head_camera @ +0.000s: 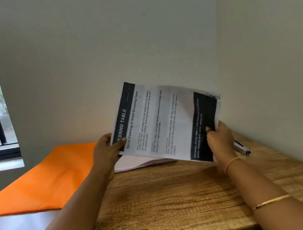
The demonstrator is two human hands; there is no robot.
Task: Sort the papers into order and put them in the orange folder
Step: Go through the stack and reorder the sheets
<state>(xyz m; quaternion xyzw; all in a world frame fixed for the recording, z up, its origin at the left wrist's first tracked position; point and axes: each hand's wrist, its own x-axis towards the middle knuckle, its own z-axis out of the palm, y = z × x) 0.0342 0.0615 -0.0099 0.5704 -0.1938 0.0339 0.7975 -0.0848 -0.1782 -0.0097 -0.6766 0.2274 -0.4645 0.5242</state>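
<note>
Printed papers gripped at both edges by left hand and right hand, orange folder lying left on surface.

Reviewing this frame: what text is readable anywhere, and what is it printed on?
"SSING TABLE": dark header band of the held sheet; its start is hidden by the left hand.
"Spray Cleaning of Small Grooming Tools": heading beside that band.
Body paragraphs and dark footer band: too blurred to read.
</note>
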